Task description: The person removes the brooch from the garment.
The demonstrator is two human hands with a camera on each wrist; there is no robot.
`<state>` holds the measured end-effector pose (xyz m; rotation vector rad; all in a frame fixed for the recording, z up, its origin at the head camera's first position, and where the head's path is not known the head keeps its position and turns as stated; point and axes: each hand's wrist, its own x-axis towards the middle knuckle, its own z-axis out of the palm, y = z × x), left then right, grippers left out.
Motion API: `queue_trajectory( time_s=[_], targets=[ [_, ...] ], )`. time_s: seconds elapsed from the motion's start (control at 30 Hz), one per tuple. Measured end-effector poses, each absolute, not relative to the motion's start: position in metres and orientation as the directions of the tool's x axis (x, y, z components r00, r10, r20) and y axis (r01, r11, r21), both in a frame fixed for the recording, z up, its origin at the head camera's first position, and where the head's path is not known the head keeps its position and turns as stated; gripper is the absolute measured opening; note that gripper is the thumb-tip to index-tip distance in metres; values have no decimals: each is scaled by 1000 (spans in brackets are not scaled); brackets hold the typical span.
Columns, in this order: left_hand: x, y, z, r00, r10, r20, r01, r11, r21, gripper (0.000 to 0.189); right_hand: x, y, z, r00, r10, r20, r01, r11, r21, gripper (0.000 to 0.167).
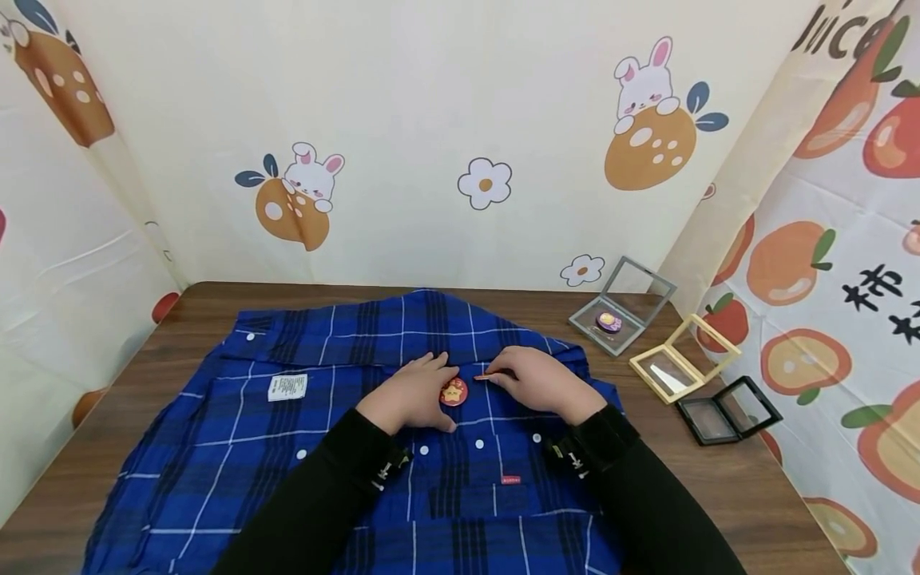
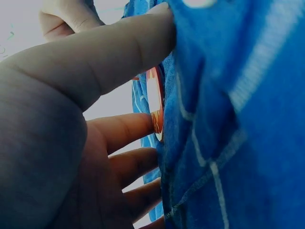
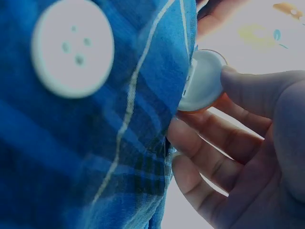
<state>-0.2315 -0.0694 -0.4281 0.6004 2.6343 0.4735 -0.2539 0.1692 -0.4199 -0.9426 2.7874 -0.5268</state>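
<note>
A blue plaid shirt lies spread on the wooden table. On it, between the hands, sits a round red badge with a gold design. My left hand rests on the cloth at that badge's left side, fingers and thumb extended; in the left wrist view a fingertip touches the badge's edge. My right hand pinches a second round badge between thumb and fingers, tilted up on edge against the shirt. Its pale back with a pin bar shows in the right wrist view; its front is hidden there.
At the table's right stand three open hinged cases: a grey one with a small purple badge inside, a yellow one and a black one. Printed cloth walls rise behind and beside the table.
</note>
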Motion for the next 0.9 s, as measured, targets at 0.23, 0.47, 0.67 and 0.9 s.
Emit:
queue_trajectory(
  time_s=[0.23,0.47,0.67,0.9],
  targets=[
    [-234,-70,-431,-835,468,-290,332,848,414,90,-258,166,-416,-819,-573,-25,-514,753,-410,16],
    [-233,-71,-430,-835,466,-294,328,848,416,91,-261,162,-416,-826,-561,-46,-496,764,-413,17],
    [-233,-70,-431,-838,462,-289,331,853,403,89,-268,160,-416,-833,-549,-71,-467,766,-442,17],
    [-235,-70,-429,-844,454,-285,322,855,408,87,-281,155,-423,-848,-509,-146,-392,789,-473,21]
  ],
)
